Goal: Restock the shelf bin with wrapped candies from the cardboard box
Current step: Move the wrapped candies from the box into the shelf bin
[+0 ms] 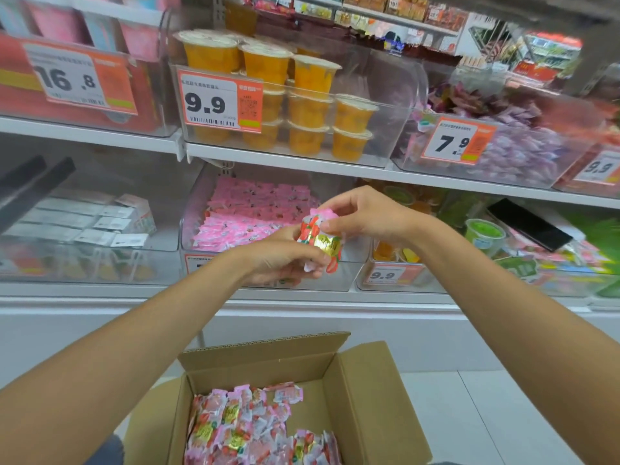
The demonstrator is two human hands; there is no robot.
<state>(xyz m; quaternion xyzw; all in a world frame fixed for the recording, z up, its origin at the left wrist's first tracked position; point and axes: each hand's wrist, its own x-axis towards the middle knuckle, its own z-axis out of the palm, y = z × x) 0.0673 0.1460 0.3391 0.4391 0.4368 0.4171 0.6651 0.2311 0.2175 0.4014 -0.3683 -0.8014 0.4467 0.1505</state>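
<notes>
Bottom centre, the cardboard box [362,380] lies open with wrapped candies [248,427] heaped inside. At mid-frame, fingers of the left hand [281,260] curl round a candy bunch [318,241]; those of the right hand [365,216] pinch its top, before the clear shelf bin [349,276].
</notes>
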